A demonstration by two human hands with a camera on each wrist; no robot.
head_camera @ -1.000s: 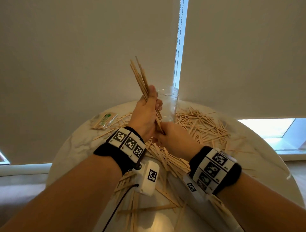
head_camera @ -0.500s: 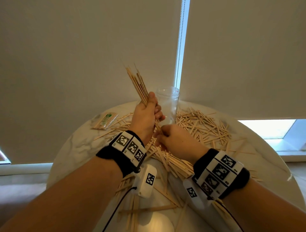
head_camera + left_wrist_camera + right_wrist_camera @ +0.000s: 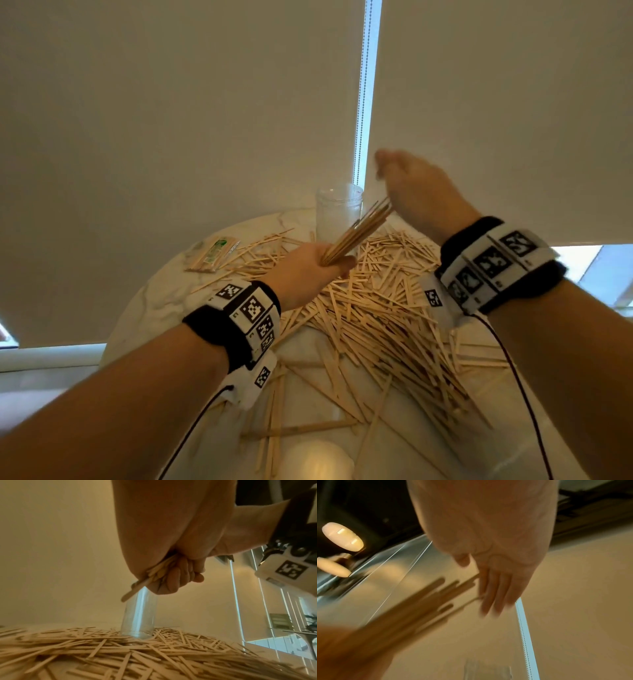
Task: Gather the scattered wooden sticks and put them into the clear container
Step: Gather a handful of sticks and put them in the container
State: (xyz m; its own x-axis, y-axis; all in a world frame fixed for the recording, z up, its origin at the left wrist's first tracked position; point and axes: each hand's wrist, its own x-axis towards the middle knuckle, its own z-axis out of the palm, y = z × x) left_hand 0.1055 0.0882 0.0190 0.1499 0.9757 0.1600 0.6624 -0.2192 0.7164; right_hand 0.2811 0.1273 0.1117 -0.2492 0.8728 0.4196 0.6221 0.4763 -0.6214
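Stick-strewn table (image 3: 164, 301), left hand (image 3: 305, 270) gripping stick bundle (image 3: 356, 233), right hand (image 3: 418, 192) raised, fingers straight.

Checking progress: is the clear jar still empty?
Empty and upright: the jar shows no sticks inside; the bundle is in the left hand.

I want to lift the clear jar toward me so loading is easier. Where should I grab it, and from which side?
Grip the clear jar around its bare mid-wall, coming from the right with the free right hand. It stands upright, its mouth must stay open, loose sticks crowd its base, and the left hand holds a bundle across its front.
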